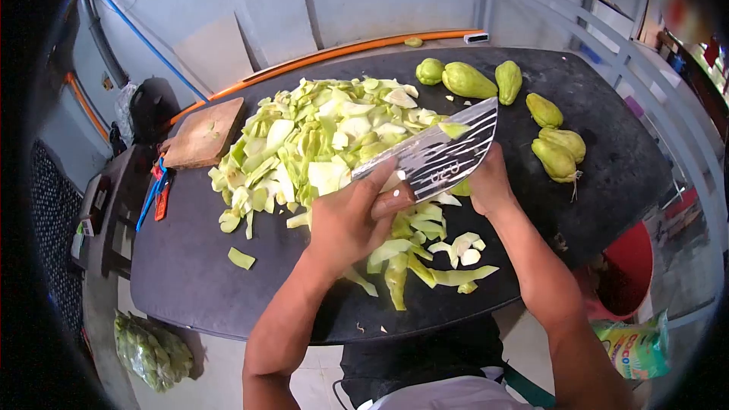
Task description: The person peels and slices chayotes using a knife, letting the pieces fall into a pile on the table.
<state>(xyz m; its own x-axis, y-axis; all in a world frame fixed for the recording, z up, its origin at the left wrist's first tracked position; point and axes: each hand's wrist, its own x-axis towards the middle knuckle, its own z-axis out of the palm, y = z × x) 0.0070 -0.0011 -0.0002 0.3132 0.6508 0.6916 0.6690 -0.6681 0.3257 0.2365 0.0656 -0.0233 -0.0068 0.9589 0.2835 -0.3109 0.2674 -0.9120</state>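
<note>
My left hand (353,212) is closed round the wooden handle of a broad knife (437,152), whose blade points up and to the right. A green sliver of chayote clings to the blade near its upper edge. Behind the blade is my right hand (492,182), its fingers mostly hidden; a bit of green chayote (461,187) shows at them, below the blade. A large heap of sliced chayote (281,144) lies beyond and left of the knife. Closer to me are long chayote peels (396,277) and several pale cut pieces (461,249).
Several whole chayotes (468,80) lie along the right and back of the dark table (197,277). A wooden board (203,134) is at the left edge, near blue and red-handled tools (161,201). A red bucket (630,266) and a bagged bundle (152,349) are below.
</note>
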